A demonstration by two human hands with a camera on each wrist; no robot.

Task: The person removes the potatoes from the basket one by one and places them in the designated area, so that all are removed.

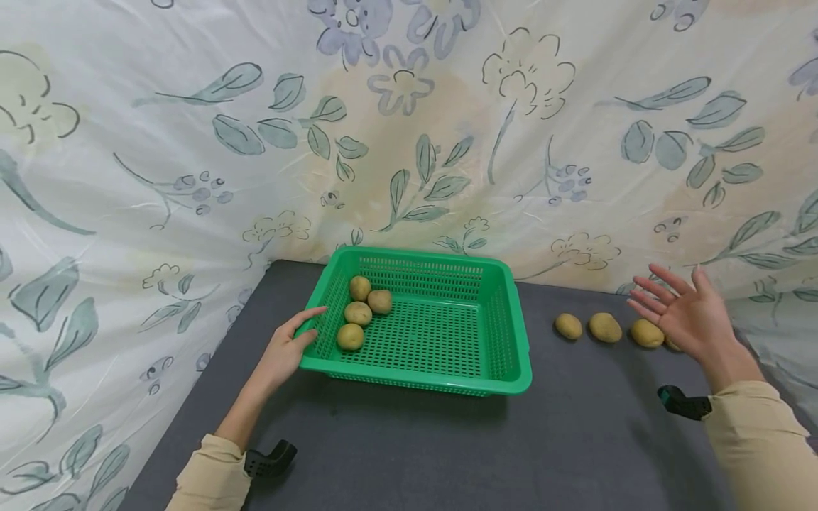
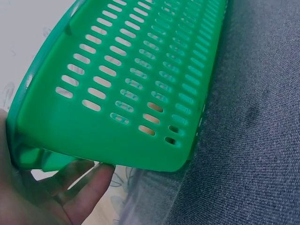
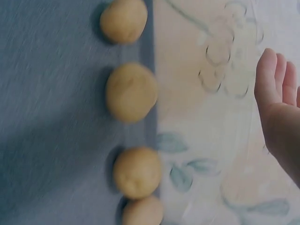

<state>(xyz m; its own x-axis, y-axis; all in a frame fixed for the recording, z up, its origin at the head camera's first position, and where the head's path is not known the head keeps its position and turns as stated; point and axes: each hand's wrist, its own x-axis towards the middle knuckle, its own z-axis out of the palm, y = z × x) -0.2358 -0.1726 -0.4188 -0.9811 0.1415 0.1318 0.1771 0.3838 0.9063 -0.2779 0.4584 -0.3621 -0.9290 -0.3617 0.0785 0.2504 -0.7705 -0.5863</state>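
Note:
A green plastic basket (image 1: 415, 376) with slotted walls sits on the dark table. Several potatoes (image 1: 350, 337) lie inside it along the left end. My left hand (image 1: 285, 351) holds the basket's left rim; in the left wrist view its fingers (image 2: 91, 192) curl under that rim beside the slotted wall (image 2: 79, 133). To the right, my right hand (image 1: 693, 316) is raised above the table with its palm turned up and fingers extended, holding nothing. Near it stand a row of potatoes (image 1: 605, 327), the rightmost partly hidden by the hand. The right wrist view shows these potatoes (image 3: 131, 92) apart from the hand (image 3: 281, 110).
A flower-printed cloth (image 1: 422, 142) hangs behind the table and along its left side. The dark grey tabletop (image 1: 409, 447) stretches in front of the basket, and a strip of it separates the basket from the potato row. Both wrists carry black straps (image 1: 684, 403).

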